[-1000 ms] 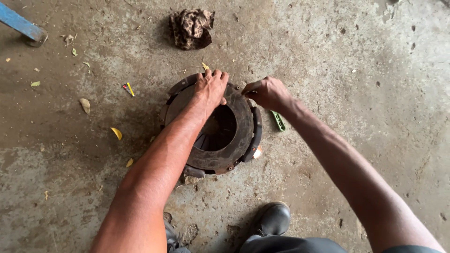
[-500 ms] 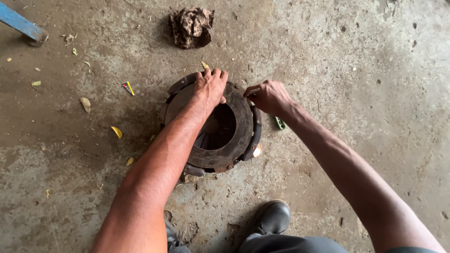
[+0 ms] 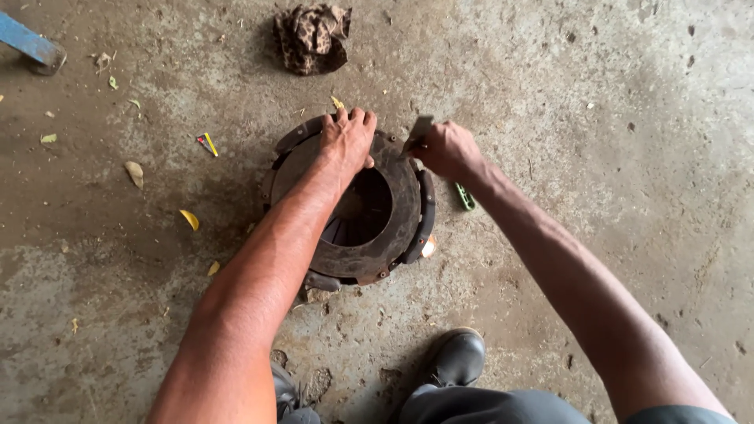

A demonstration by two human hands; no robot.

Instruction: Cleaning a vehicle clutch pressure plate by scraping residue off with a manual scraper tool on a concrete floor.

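A round, rusty metal ring part [image 3: 369,228], like a clutch housing, lies flat on the concrete floor [image 3: 597,102] just ahead of a black shoe [image 3: 458,357]. Its top face is a wide, dull brown band with a large round hole in the middle; inside the hole, dark metal fins show in shadow. Lugs and bolt heads stand out around its rim.

The left hand [image 3: 348,141] lies palm-down on the far side of the ring, fingers spread flat over the rim, pressing but not gripping anything. The right hand [image 3: 448,149] is clenched around a small flat grey blade [image 3: 418,129], whose tip points at the ring's upper right edge, touching or just beside it; which, I cannot tell.

A thin green tool [image 3: 466,196] lies on the floor just right of the ring, under the right wrist. A crumpled brown rag [image 3: 312,37] sits well beyond the ring. Yellow leaves [image 3: 189,219] and scraps are scattered to the left. A blue bar [image 3: 30,43] crosses the top left corner. The floor is rough, stained and pitted.
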